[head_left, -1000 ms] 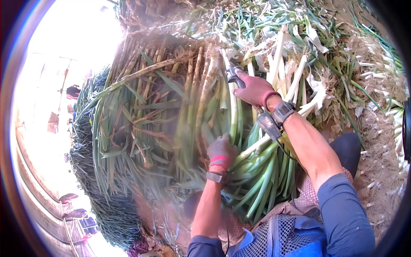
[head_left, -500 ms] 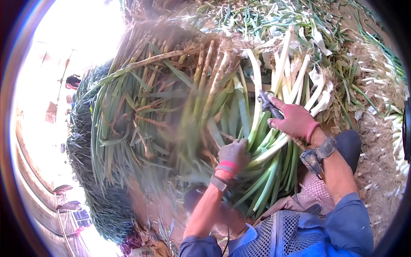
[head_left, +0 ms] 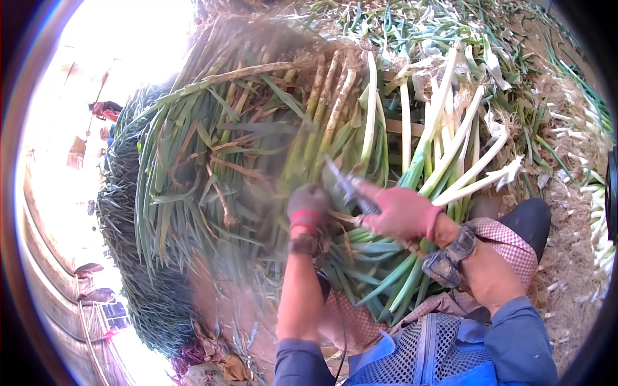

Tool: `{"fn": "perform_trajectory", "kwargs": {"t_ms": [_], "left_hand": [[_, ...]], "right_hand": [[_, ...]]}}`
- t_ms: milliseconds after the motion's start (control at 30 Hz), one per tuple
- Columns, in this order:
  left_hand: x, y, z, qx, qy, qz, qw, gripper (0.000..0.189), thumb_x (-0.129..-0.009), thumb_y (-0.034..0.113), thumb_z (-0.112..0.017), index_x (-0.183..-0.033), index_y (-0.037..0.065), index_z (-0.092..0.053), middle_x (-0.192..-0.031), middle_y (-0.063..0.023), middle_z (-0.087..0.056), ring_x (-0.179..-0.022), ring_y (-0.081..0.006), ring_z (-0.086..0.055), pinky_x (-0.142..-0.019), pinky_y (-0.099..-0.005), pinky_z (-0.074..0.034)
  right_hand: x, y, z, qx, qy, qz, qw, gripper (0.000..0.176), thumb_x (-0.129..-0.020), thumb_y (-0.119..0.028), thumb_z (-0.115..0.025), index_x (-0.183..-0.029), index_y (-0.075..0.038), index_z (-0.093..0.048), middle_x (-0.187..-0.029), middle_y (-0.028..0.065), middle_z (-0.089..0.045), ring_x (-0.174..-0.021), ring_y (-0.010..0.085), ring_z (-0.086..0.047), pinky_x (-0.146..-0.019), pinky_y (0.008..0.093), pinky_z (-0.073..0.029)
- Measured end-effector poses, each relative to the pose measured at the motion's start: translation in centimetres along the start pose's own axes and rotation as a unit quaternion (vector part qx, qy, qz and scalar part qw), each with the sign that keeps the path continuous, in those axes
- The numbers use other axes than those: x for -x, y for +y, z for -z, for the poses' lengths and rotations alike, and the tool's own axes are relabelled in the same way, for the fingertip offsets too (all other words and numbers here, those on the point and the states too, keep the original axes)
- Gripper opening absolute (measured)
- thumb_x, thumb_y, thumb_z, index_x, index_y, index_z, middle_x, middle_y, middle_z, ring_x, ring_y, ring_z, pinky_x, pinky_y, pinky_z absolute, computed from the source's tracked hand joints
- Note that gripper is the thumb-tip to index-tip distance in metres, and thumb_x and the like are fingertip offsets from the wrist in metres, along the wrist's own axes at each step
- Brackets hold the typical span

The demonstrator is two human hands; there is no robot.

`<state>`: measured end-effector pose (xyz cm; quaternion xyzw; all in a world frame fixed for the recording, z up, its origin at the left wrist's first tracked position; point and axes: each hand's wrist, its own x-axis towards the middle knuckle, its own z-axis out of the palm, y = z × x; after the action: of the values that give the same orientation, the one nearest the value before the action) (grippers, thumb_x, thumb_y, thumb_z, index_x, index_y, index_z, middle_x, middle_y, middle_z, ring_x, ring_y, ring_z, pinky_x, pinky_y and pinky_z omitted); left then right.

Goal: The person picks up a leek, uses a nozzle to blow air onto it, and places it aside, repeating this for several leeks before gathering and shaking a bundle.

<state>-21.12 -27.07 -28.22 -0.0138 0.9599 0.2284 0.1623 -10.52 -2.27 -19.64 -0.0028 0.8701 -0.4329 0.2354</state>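
Observation:
My left hand (head_left: 309, 202), in a grey and red glove, is closed at the edge of the untrimmed, brown-stemmed green onions (head_left: 264, 135); what its fingers grip is hidden. To its right my right hand (head_left: 402, 211), in a pinkish-red glove, is wrapped round a dark-handled cutting tool (head_left: 355, 193), blurred by motion, whose metal tip points up and left. Beyond and beside my right hand lie cleaned onions with white stems (head_left: 473, 122), their roots pointing away from me. Their green leaves (head_left: 393, 280) spread below my hands.
A big heap of green leaves (head_left: 138, 257) stands at the left. Loose leaf scraps (head_left: 399, 26) cover the ground at the top. Cut roots (head_left: 566, 212) and more white-stemmed onions (head_left: 602, 244) lie at the right. At the far left is a bright opening.
Both hands have moved left, away from the white stems, toward the brown-stemmed onions. My right hand carried the tool along. The view has shifted slightly.

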Motion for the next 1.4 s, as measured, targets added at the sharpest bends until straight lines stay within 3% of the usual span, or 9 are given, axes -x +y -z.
{"fn": "perform_trajectory", "kwargs": {"t_ms": [133, 400, 467, 800, 933, 1000, 1067, 1200, 1400], "left_hand": [[0.1, 0.8, 0.3, 0.015, 0.035, -0.009, 0.999, 0.034, -0.093, 0.024, -0.069, -0.119, 0.007, -0.081, -0.111, -0.0186, -0.081, -0.105, -0.0323, -0.078, -0.095, -0.0398, -0.058], [-1.5, 1.4, -0.5, -0.022, 0.088, -0.034, 0.995, 0.036, -0.092, 0.025, -0.066, -0.123, 0.011, -0.079, -0.117, -0.0182, -0.078, -0.112, -0.0382, -0.073, -0.099, -0.0457, -0.056], [-1.7, 1.9, -0.8, -0.055, 0.082, -0.038, 0.994, 0.037, -0.092, 0.026, -0.065, -0.124, 0.014, -0.078, -0.117, -0.0181, -0.078, -0.114, -0.0393, -0.072, -0.099, -0.0476, -0.056], [-3.2, 3.9, -1.3, -0.166, 0.026, 0.024, 0.986, 0.048, -0.096, 0.031, -0.061, -0.142, 0.019, -0.069, -0.140, -0.0175, -0.065, -0.119, -0.0398, -0.070, -0.101, -0.0492, -0.056], [-4.2, 4.4, -1.0, -0.186, 0.011, 0.029, 0.982, 0.051, -0.095, 0.033, -0.066, -0.143, 0.017, -0.068, -0.147, -0.0169, -0.060, -0.124, -0.0381, -0.068, -0.102, -0.0484, -0.055], [-4.6, 3.6, -1.5, -0.188, 0.016, 0.026, 0.982, 0.049, -0.093, 0.033, -0.069, -0.139, 0.017, -0.071, -0.146, -0.0170, -0.062, -0.125, -0.0382, -0.067, -0.103, -0.0480, -0.055], [-4.8, 2.9, -1.9, -0.187, 0.119, -0.072, 0.972, 0.030, -0.093, 0.035, -0.069, -0.109, 0.011, -0.078, -0.115, -0.0214, -0.075, -0.106, -0.0425, -0.073, -0.089, -0.0521, -0.058], [-4.9, 3.1, -1.3, -0.181, 0.040, -0.012, 0.983, 0.037, -0.088, 0.035, -0.074, -0.118, 0.014, -0.079, -0.130, -0.0176, -0.072, -0.121, -0.0375, -0.069, -0.100, -0.0478, -0.056], [-4.6, 3.5, -1.9, -0.178, -0.014, -0.023, 0.984, 0.040, -0.081, 0.039, -0.076, -0.108, 0.010, -0.081, -0.109, -0.0187, -0.078, -0.105, -0.0412, -0.075, -0.090, -0.0498, -0.060]], "right_hand": [[-1.1, -2.2, -0.9, 0.022, -0.088, -0.017, 0.996, 0.093, -0.095, -0.053, -0.066, -0.168, -0.007, -0.033, -0.114, 0.0259, -0.077, -0.108, 0.0426, -0.074, -0.101, 0.0487, -0.055], [-4.5, -1.8, -0.3, 0.051, -0.034, -0.037, 0.997, 0.087, -0.096, -0.050, -0.065, -0.167, -0.009, -0.037, -0.113, 0.0230, -0.077, -0.110, 0.0398, -0.074, -0.102, 0.0459, -0.055], [-6.5, -0.8, 0.7, 0.020, 0.040, -0.042, 0.998, 0.087, -0.098, -0.049, -0.065, -0.169, -0.011, -0.033, -0.100, 0.0219, -0.077, -0.091, 0.0390, -0.076, -0.086, 0.0496, -0.058], [-12.0, -0.3, 5.4, 0.051, 0.139, -0.054, 0.987, 0.081, -0.095, -0.047, -0.068, -0.163, -0.009, -0.044, -0.109, 0.0225, -0.077, -0.099, 0.0394, -0.076, -0.091, 0.0475, -0.057], [-10.2, -0.7, 5.5, -0.011, 0.078, -0.092, 0.993, 0.085, -0.095, -0.048, -0.067, -0.166, -0.010, -0.040, -0.109, 0.0232, -0.077, -0.101, 0.0397, -0.075, -0.094, 0.0471, -0.056], [-9.9, 0.2, 3.8, 0.026, 0.074, -0.090, 0.993, 0.087, -0.095, -0.049, -0.067, -0.167, -0.011, -0.037, -0.109, 0.0233, -0.077, -0.100, 0.0395, -0.074, -0.094, 0.0483, -0.055], [-9.8, 0.9, 3.0, 0.054, 0.110, -0.065, 0.990, 0.087, -0.095, -0.049, -0.067, -0.167, -0.011, -0.037, -0.109, 0.0232, -0.077, -0.099, 0.0394, -0.075, -0.093, 0.0487, -0.056], [-10.6, 1.2, 4.6, 0.023, 0.162, -0.085, 0.983, 0.088, -0.094, -0.050, -0.068, -0.167, -0.011, -0.038, -0.110, 0.0238, -0.077, -0.104, 0.0397, -0.074, -0.095, 0.0476, -0.055], [-8.6, 3.2, 3.9, 0.003, 0.135, -0.022, 0.991, 0.083, -0.095, -0.048, -0.068, -0.167, -0.021, -0.039, -0.106, 0.0246, -0.076, -0.099, 0.0418, -0.074, -0.091, 0.0523, -0.056]]}}
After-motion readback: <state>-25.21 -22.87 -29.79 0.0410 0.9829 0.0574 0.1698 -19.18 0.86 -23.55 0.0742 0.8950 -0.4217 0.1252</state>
